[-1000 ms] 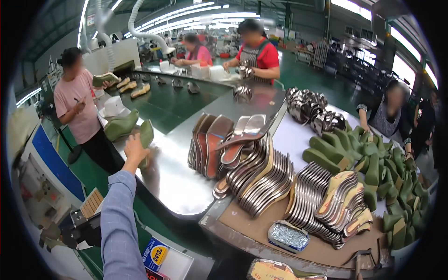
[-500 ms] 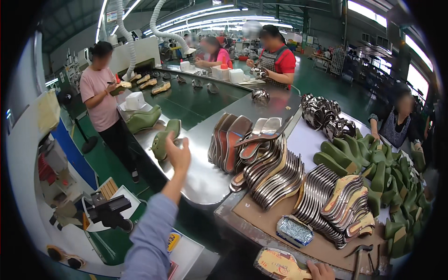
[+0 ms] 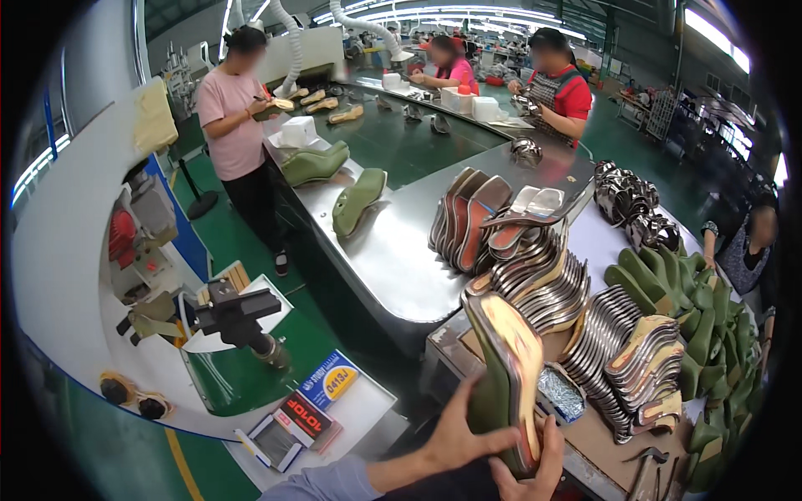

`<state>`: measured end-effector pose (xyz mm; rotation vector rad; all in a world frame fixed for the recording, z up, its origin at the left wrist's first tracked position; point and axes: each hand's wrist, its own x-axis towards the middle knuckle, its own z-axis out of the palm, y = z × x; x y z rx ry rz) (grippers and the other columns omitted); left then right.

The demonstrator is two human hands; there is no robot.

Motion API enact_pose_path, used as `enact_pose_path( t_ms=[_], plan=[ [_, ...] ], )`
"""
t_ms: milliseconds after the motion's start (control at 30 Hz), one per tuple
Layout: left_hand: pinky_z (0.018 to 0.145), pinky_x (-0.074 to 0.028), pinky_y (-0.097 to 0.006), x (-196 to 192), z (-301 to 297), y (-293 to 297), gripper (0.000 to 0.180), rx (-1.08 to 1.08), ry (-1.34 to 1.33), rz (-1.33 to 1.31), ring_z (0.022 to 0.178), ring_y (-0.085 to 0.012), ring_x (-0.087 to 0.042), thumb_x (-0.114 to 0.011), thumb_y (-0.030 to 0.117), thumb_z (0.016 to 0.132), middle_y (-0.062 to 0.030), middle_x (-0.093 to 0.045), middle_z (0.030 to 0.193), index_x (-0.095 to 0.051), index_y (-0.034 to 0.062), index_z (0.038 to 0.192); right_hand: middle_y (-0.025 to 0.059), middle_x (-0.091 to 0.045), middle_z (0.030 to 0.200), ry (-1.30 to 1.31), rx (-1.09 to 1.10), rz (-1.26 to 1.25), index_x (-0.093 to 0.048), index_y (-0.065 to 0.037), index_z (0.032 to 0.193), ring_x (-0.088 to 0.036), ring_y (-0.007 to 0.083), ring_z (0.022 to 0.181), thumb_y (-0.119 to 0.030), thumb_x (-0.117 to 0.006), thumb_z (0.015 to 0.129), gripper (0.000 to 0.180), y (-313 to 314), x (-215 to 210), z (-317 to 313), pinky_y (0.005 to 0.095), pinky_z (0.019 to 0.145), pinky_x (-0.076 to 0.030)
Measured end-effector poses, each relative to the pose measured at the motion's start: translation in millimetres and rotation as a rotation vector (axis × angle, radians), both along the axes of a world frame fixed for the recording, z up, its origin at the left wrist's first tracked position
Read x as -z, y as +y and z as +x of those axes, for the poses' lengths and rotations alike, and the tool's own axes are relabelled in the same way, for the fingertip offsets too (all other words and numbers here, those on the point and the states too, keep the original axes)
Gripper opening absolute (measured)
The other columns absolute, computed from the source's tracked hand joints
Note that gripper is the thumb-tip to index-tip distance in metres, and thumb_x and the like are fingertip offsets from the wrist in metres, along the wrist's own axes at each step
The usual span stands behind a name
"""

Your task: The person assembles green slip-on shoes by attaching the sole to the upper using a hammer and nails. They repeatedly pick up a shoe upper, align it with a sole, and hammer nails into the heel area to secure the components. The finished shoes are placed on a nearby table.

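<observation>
Between my hands, above the near edge of the workbench, is a green shoe last (image 3: 491, 399) with a cream-and-red insole (image 3: 520, 341) along its sole face. It stands tilted, one end up. My left hand (image 3: 455, 434) wraps its left side low down, thumb across the insole. My right hand (image 3: 535, 459) grips the lower end from the right, fingers along the insole's edge. Just beyond are stacked metal-edged insoles (image 3: 547, 284) and an open foil-lined packet (image 3: 560, 394). Another green last (image 3: 359, 202) rests on the metal table (image 3: 401, 280).
Many green lasts (image 3: 717, 342) are heaped at right beside a hammer (image 3: 643, 472). Shiny dark straps (image 3: 626, 200) lie at the back right. A black-headed machine (image 3: 238, 313) and small boxes (image 3: 330, 380) stand at left. Several people work around the tables.
My left hand has come back from the green last on the metal table and now grips the last in front of me. My right hand has raised the insole-faced piece. The view has shifted.
</observation>
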<state>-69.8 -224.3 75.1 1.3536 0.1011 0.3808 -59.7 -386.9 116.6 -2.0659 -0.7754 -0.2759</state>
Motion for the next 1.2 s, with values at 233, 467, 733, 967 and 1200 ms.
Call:
enact_pose_path(
  t_ms=[233, 467, 733, 967, 1200],
  plan=[
    [0.099, -0.049, -0.036, -44, 57, 144, 0.087, -0.281, 0.037, -0.024, 0.113, -0.0221, -0.061, -0.085, 0.04, 0.077, -0.0132, -0.062, 0.125, -0.047, -0.0054, 0.141, 0.0189, -0.061, 0.127, 0.202, 0.052, 0.114, -0.04, 0.003, 0.147, -0.063, 0.0263, 0.111, 0.002, -0.07, 0.088, 0.066, -54, 26, -15, 0.0371, 0.098, -0.05],
    [0.094, -0.052, -0.045, -36, 146, 305, 0.084, -0.596, 0.707, 1.206, 0.113, -0.035, -0.065, -0.081, 0.05, 0.068, -0.0232, -0.069, 0.115, -0.06, -0.0042, 0.128, 0.0157, -0.069, 0.106, 0.482, 0.168, 0.12, -0.05, 0.003, 0.138, -0.069, 0.0203, 0.089, 0.002, -0.06, 0.096, 0.043, -82, 58, -64, 0.0304, 0.081, -0.056],
    [0.108, -0.037, -0.057, 35, 168, 370, 0.072, -0.988, 0.566, 1.432, 0.139, -0.0391, -0.036, -0.074, 0.051, 0.077, -0.0218, -0.043, 0.147, -0.066, -0.0048, 0.121, 0.0141, -0.071, 0.097, 0.575, 0.239, -0.011, -0.062, -0.001, 0.125, -0.071, 0.0211, 0.084, -0.001, -0.062, 0.095, 0.029, -65, 49, -67, 0.0304, 0.077, -0.056],
    [0.102, -0.045, -0.049, 55, 199, 463, 0.062, -1.322, 0.688, 1.433, 0.123, -0.0411, -0.053, -0.071, 0.044, 0.088, -0.0209, -0.046, 0.142, -0.055, -0.0008, 0.127, 0.0152, -0.07, 0.093, 0.621, 0.282, -0.108, -0.064, -0.003, 0.119, -0.07, 0.0292, 0.083, -0.003, -0.063, 0.094, 0.025, -61, 59, -67, 0.0361, 0.075, -0.056],
    [0.078, -0.053, -0.044, -8, 268, 237, 0.043, -0.443, 0.208, 1.178, 0.085, -0.0352, -0.07, -0.061, 0.044, 0.096, -0.0187, -0.073, 0.089, -0.073, 0.0036, 0.102, 0.0181, -0.07, 0.095, 0.619, 0.398, -0.105, -0.067, -0.001, 0.113, -0.068, 0.035, 0.084, -0.005, -0.064, 0.094, 0.02, -55, 71, -81, 0.0389, 0.076, -0.055]
  ],
)
